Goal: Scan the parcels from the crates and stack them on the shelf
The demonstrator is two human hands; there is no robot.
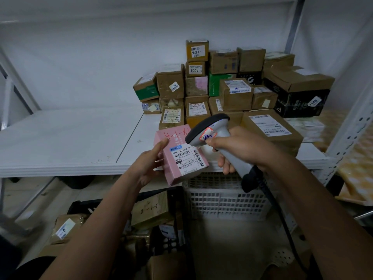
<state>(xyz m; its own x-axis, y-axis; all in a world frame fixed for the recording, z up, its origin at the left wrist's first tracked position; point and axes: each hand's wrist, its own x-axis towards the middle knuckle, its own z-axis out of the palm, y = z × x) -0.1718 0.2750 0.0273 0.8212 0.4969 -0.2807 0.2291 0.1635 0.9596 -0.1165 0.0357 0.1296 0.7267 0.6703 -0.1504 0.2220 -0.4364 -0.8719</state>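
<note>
At the front edge of the white metal shelf (66,138), the left hand (148,164) holds a small pink cardboard parcel (179,156), its fingers curled around the parcel's 9 o'clock side and thumb along the top face. The parcel is tilted, its white printed barcode label facing up, with "4-1-8" handwritten in red near its far edge. The right hand (240,148) grips the handle of a grey plastic handheld barcode scanner (218,138), fingers wrapped tight; the scanner's dark-rimmed head sits just beside the parcel's 2 o'clock corner, and a black cable trails down from the grip. Toward 12 to 2 o'clock on the shelf stands a stack of taped brown cardboard boxes (228,85), mixed with green and black ones. The shelf's 9 to 11 o'clock stretch is smooth, bare board. Below the shelf edge sit a white lattice plastic crate (226,201) and, toward 7 o'clock, a black plastic crate (175,219) holding more brown parcels.
</note>
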